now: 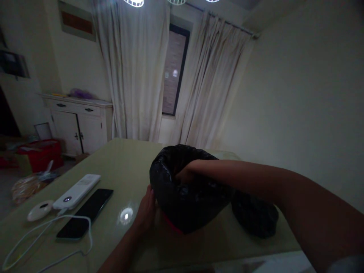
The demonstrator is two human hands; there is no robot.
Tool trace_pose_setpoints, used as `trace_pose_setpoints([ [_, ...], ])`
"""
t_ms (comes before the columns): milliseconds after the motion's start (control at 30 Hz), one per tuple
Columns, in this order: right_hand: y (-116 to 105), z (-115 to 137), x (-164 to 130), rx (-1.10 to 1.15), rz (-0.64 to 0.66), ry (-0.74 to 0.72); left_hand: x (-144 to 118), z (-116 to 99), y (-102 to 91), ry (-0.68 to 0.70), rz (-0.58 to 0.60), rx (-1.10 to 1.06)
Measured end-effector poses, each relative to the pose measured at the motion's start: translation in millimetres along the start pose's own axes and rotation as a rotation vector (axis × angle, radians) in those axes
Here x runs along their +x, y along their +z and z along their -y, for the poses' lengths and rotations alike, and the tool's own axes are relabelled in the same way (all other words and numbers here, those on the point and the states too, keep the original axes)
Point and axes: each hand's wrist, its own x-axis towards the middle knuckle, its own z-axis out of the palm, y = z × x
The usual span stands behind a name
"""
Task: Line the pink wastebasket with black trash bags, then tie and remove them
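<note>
Bin liner (182, 197) — black, glossy plastic — sits bunched up near the middle of the pale green table (122, 163), its mouth open toward the window. A strip of red shows under its lower edge. The person's right hand (184, 175) reaches over the rim and down into the opening; the fingers are buried in the folds, so whether they pinch the plastic or lie spread cannot be told. The left hand (146, 212) rests flat against the liner's near-left side, fingers together and pressed to the plastic rather than curled around it.

Just right of the liner, touching it under the right forearm, lies a second black plastic bundle (254, 216). Well to the left on the table are a dark smartphone (85, 213) lying face up, a white power bank (76, 191) just beside it, and a round white disc (40, 210) with a white cable (48, 239) looping toward the near edge.

Beyond the table stand cream curtains (136, 72) around a dark window (174, 70), a white cabinet (81, 127) at the left wall, and a red bin (42, 153) on the floor.
</note>
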Motion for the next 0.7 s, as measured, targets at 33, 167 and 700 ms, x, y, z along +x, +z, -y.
trace_pose_setpoints([
  [33, -11.7, 11.6, 0.2, -0.050, 0.137, 0.009, 0.8, 0.6, -0.2, -0.014, 0.005, 0.038],
  [167, -82.9, 48.5, -25.9, -0.323, 0.375, -0.223, 3.2, -0.9, 0.4, -0.020, 0.127, 0.203],
  [700, 21.0, -147.8, -182.8, 0.586, -1.021, -0.105, -4.9, 48.5, -3.5, 0.229, 0.147, 0.466],
])
